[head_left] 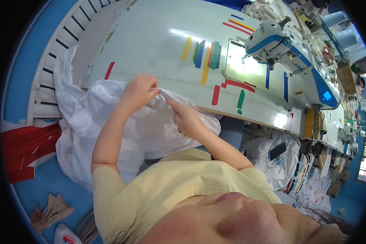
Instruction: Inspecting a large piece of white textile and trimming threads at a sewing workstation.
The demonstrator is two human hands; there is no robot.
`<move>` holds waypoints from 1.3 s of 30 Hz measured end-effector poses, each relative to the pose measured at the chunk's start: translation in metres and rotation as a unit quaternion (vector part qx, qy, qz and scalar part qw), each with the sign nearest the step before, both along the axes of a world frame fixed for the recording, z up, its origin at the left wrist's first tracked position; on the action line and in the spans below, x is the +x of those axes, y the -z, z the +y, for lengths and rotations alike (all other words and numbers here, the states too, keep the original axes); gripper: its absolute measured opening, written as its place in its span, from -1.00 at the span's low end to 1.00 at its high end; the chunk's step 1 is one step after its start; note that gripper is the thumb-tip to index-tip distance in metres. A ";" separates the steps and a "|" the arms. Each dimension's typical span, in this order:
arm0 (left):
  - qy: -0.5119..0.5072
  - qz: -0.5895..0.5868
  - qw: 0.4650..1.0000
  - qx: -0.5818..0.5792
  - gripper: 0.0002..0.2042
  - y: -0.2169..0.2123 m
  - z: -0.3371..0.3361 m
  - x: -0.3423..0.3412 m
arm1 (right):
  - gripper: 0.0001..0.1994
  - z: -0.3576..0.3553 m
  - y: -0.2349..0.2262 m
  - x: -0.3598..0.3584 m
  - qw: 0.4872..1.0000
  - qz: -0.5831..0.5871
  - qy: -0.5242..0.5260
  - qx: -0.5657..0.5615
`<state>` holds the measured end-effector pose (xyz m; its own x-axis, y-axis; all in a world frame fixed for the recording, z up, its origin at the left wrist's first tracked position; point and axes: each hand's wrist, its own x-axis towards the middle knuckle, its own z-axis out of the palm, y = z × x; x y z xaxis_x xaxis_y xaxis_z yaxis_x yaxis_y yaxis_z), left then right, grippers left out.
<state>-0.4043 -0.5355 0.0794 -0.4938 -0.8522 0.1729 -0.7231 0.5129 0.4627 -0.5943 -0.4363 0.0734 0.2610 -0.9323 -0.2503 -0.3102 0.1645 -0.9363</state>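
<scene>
A large piece of white fabric [95, 107] drapes over the table's front edge and across my lap, bunched in loose folds. My left hand [140, 91] pinches the fabric's upper edge with its fingers closed. Just to the right, my right hand [188, 120] is at the same edge, its index finger pointing up against the cloth. Its other fingers curl in, with the fabric seemingly caught between them and the thumb. Both hands are close together at the front edge of the sewing table [150, 49].
A white and blue sewing machine [268, 38] stands at the right of the table. Coloured tape strips [199, 53] mark the tabletop. At left are a white slatted rack [42, 89] and red cloth [30, 146]. A dark phone [277, 151] lies on white material at right.
</scene>
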 end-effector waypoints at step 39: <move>-0.026 0.277 0.953 -0.123 -0.81 0.016 0.051 -0.135 | -0.56 0.018 0.007 -0.085 0.850 -0.486 0.151 0.136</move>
